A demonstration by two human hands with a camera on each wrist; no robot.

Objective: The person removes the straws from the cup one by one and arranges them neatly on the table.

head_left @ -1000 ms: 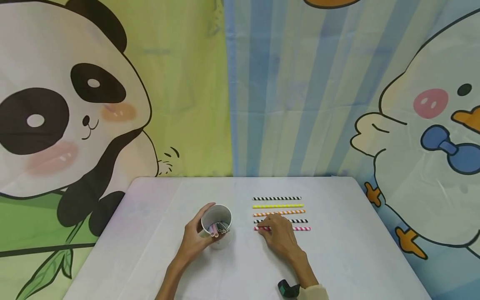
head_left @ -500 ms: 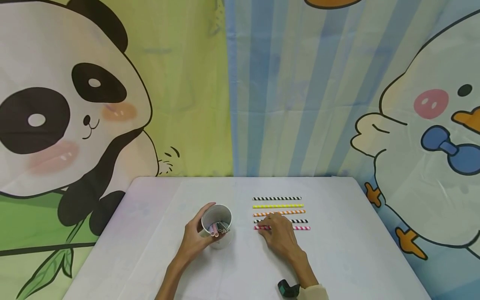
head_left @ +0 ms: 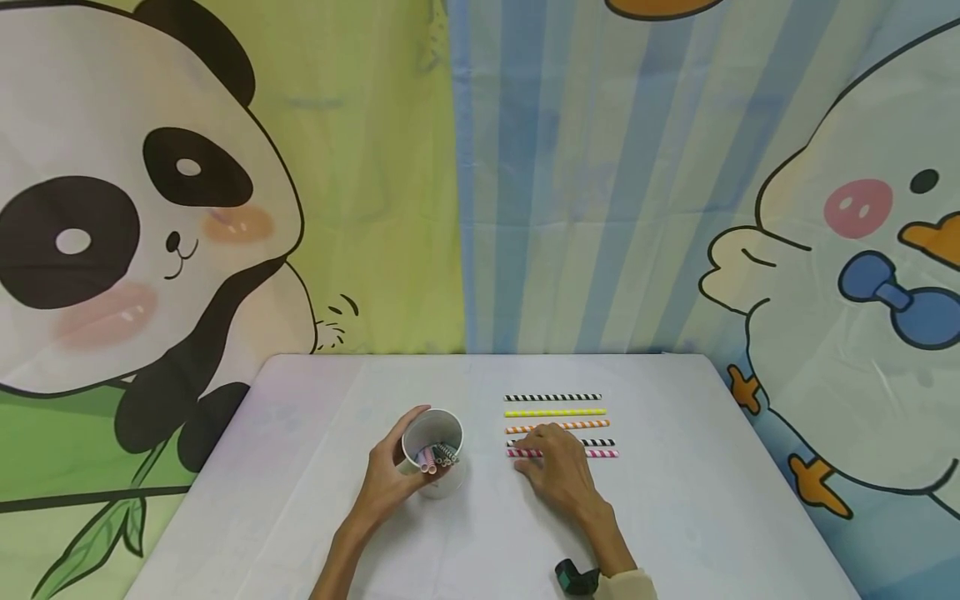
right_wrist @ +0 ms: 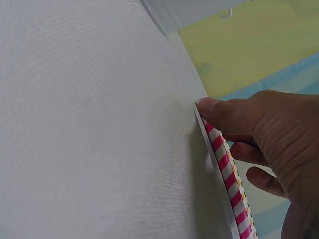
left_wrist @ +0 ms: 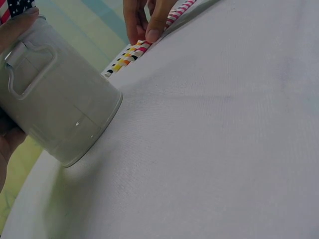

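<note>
My left hand (head_left: 382, 492) grips a whitish cup (head_left: 433, 427), its mouth tilted towards the head camera and several patterned straws (head_left: 429, 458) inside. A moulded handle shows on the cup (left_wrist: 70, 107) in the left wrist view. To the right, my right hand (head_left: 564, 475) pinches the left part of a pink-and-white striped straw (head_left: 602, 454) lying on the table. Its thumb is at the near side of that straw (right_wrist: 229, 179) in the right wrist view. Just beyond lies a black-and-white straw (head_left: 600, 442), partly covered by the fingers.
Farther back, roughly parallel, lie an orange-striped straw (head_left: 588, 425), a yellow one (head_left: 555, 412) and another black-and-white one (head_left: 552, 397). A small dark object (head_left: 576, 578) is beside the right sleeve (head_left: 626, 585). Printed curtains stand behind the white table (head_left: 300, 467).
The pink-striped straw has shifted slightly away from the body, nearer the black-and-white one, and my right fingers have moved a little with it. My left hand and the cup have hardly moved.
</note>
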